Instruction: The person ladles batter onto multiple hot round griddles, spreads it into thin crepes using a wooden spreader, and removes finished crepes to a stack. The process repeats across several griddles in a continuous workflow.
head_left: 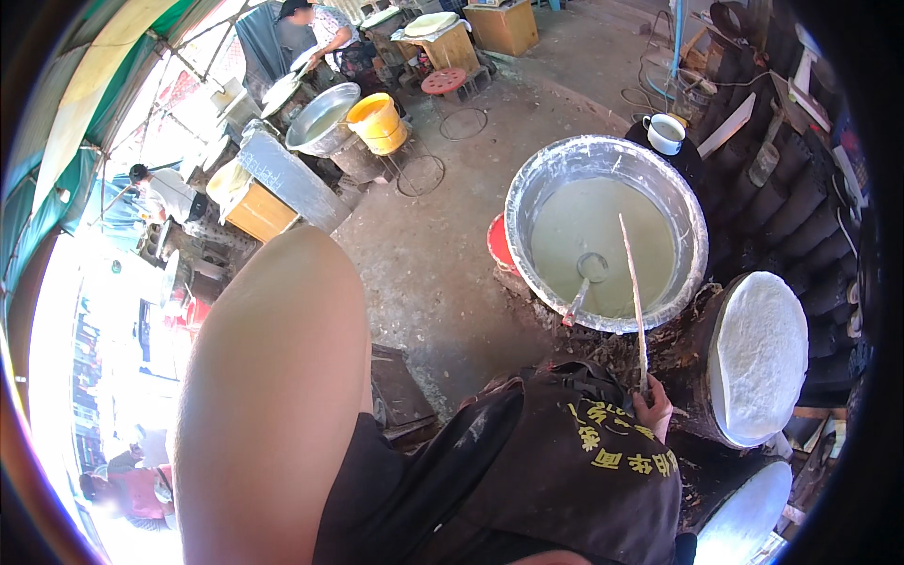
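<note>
One hand seen: right hand, fingers clenched around thin stick.
Stick: upright, leaning over batter basin.
Beside: round white sheet.
Left hand: fingers not visible, cannot tell.

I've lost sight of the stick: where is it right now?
In the head view, right of centre: the thin stick stands nearly upright in the right hand, its tip over the big metal batter basin.

Stained grey concrete floor, green tarpaulin canopy at upper left, glaring daylight along the left edge, wooden cabinets at the far end, yellow bucket, wire ring stands on the floor
</note>
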Tool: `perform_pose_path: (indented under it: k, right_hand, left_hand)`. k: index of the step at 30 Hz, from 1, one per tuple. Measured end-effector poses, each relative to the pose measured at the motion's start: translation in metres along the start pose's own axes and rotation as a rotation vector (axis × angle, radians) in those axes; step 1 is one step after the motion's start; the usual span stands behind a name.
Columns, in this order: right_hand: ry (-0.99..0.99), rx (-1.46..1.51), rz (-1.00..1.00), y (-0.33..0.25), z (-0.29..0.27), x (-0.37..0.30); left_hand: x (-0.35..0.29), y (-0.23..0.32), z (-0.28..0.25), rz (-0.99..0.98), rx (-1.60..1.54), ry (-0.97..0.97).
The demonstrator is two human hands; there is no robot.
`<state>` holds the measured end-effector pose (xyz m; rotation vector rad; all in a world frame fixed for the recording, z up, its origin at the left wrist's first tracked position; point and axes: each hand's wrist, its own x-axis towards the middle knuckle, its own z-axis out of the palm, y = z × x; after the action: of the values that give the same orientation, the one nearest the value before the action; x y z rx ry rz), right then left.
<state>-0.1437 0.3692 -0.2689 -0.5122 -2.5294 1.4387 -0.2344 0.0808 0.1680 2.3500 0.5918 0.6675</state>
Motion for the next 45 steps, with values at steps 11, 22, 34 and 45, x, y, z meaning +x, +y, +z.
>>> perform_pose_path:
  k: [11, 22, 34, 45]
  right_hand:
    - [0.002, -0.035, -0.015, -0.005, -0.002, -0.008]
    - [-0.010, -0.027, 0.001, -0.005, 0.002, -0.012]
    - [0.055, -0.076, -0.013, 0.006, 0.011, -0.015]
    - [0.041, 0.031, 0.053, 0.023, 0.021, -0.006]
  left_hand:
    - [-0.007, -0.002, 0.006, 0.013, 0.030, 0.025]
    - [-0.020, 0.001, 0.014, 0.027, 0.046, 0.049]
    - [-0.037, 0.003, 0.008, 0.050, 0.028, 0.016]
    - [-0.087, -0.037, -0.024, 0.109, -0.201, 0.134]
